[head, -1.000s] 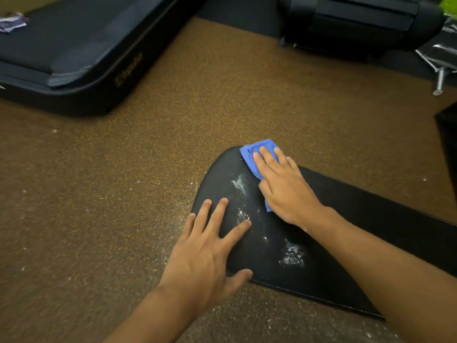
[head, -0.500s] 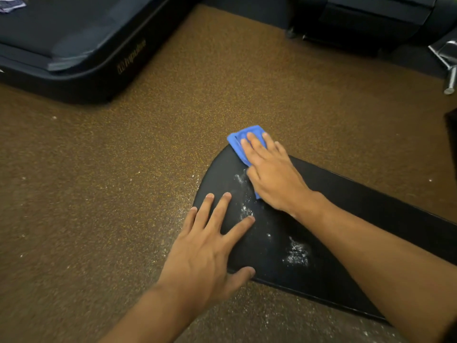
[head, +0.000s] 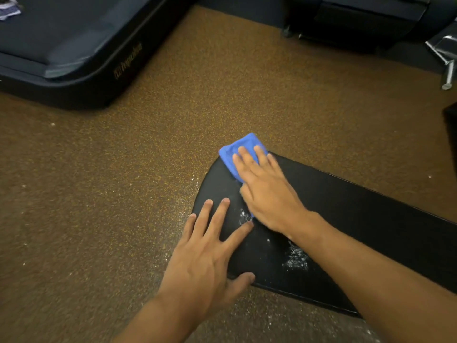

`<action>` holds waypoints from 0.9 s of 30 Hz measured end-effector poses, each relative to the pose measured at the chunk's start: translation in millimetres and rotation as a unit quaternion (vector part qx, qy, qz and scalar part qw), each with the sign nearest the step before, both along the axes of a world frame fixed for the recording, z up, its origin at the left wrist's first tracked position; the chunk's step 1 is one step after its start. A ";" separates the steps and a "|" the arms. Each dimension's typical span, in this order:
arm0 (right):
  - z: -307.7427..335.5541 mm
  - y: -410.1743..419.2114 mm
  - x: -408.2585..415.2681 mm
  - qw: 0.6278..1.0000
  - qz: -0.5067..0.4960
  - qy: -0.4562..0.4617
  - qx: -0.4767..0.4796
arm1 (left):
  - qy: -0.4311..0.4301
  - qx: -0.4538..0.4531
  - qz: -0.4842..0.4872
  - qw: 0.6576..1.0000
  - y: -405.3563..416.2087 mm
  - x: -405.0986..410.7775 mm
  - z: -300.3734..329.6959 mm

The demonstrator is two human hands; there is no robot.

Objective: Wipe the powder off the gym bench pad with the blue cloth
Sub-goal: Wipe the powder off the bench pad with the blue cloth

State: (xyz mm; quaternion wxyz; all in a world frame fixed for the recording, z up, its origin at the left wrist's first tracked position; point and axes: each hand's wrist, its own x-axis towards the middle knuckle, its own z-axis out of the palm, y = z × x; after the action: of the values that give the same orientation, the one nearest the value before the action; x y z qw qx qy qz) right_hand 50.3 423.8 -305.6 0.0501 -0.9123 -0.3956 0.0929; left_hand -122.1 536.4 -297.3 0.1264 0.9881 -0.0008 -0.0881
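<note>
The black gym bench pad [head: 358, 214] lies on the floor, its rounded end toward the left. My right hand [head: 267, 191] presses flat on the blue cloth [head: 235, 152] at the pad's far rounded edge; part of the cloth is hidden under the palm. My left hand [head: 210, 253] rests flat with spread fingers on the pad's near left end, thumb over the front edge. White powder [head: 295, 259] remains in a patch near my right forearm, with a smaller powder smear [head: 244, 216] between the two hands.
Brown speckled rubber floor [head: 123, 194] surrounds the pad, dusted with white specks beside its left end. A dark treadmill base [head: 81, 70] sits at the top left, dark equipment [head: 358, 18] at the top right, and a metal leg [head: 448, 75] at the right edge.
My right hand slid the cloth toward the pad's far rounded edge, and the powder streak near the tip has thinned. My left hand stayed planted.
</note>
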 end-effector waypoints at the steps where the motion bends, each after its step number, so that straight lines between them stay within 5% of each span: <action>1: 0.4 -9.0 -10.6 0.999 0.037 0.001 -0.004 | 0.003 -0.002 -0.001 1.000 0.1 0.1 -0.3; 5: 5.5 -60.4 -17.0 0.993 0.116 0.007 -0.036 | 0.011 -0.009 0.003 1.000 -0.7 1.7 3.0; 11: -0.4 -12.1 15.4 1.000 -0.007 0.001 -0.006 | -0.010 0.003 -0.004 1.000 0.5 1.1 1.6; 18: 3.2 -69.2 -12.5 0.990 0.137 0.006 -0.031 | 0.013 -0.012 0.008 1.000 -0.7 1.7 3.0; 24: 2.9 -4.5 22.3 0.999 -0.036 0.005 -0.010 | 0.019 -0.008 0.003 1.000 -1.3 3.0 4.7; 27: -1.2 4.2 -1.8 0.999 0.043 -0.008 0.009 | 0.009 -0.013 -0.004 1.000 2.6 3.8 0.4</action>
State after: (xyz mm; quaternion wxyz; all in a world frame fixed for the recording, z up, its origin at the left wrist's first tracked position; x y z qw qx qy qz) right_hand 48.5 428.0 -306.8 0.0515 -0.8945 -0.4359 0.0845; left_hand -118.3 539.0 -296.9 0.1386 0.9855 -0.0046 -0.0977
